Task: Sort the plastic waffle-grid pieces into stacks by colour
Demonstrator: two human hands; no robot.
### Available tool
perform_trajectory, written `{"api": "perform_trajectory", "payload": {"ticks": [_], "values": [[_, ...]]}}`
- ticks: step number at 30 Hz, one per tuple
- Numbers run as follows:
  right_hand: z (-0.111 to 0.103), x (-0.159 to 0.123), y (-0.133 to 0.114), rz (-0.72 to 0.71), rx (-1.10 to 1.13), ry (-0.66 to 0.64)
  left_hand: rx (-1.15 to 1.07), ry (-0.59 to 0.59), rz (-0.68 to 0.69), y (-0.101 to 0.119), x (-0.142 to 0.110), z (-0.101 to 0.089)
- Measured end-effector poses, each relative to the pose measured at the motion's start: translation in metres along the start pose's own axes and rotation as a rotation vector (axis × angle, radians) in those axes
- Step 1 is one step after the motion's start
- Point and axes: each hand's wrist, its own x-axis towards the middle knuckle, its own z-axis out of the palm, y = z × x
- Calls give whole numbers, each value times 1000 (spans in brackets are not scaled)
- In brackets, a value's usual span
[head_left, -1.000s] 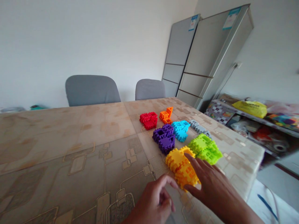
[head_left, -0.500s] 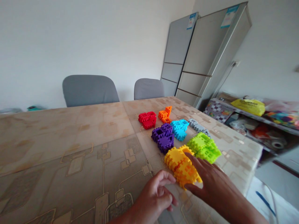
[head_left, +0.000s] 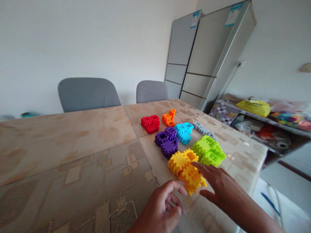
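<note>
Yellow interlocking toy blocks [head_left: 181,163] lie grouped on the table in front of me. My left hand [head_left: 167,205] is beside their near left edge, fingers loosely curled and apart, with nothing visible in it. Over their right side reaches my right hand [head_left: 218,179], its fingers stretched out and thumb apart; whether a fingertip touches the yellow is hard to tell. Green blocks [head_left: 209,150] sit just beyond that hand. Purple blocks [head_left: 167,142] are behind the yellow ones, with light blue blocks [head_left: 184,132] farther back.
Red blocks [head_left: 150,123], orange blocks [head_left: 168,118] and grey blocks [head_left: 203,130] stand farther off on the patterned tablecloth [head_left: 85,142]. Two grey chairs [head_left: 88,94] line the far edge. A fridge [head_left: 206,51] and a loaded shelf [head_left: 274,129] are at the right.
My right hand has drawn back slightly from the yellow blocks, its thumb moving off their near side. My left hand has shifted a little right. The whole view has shifted slightly.
</note>
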Motion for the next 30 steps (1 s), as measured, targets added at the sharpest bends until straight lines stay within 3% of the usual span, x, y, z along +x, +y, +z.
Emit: {"api": "perform_trajectory", "payload": {"ticks": [7, 18, 21, 26, 30], "values": [[2, -4, 1, 11, -2, 34, 20, -33, 15, 2, 0, 2], [23, 1, 9, 8, 6, 137, -19, -15, 74, 3, 0, -1], [20, -4, 9, 15, 17, 134, 1, 35, 76, 2, -1, -7], [19, -7, 10, 30, 32, 134, 177, 229, 123, 3, 8, -26], [23, -5, 12, 70, 30, 128, 304, 278, 153, 10, 25, -38]]}}
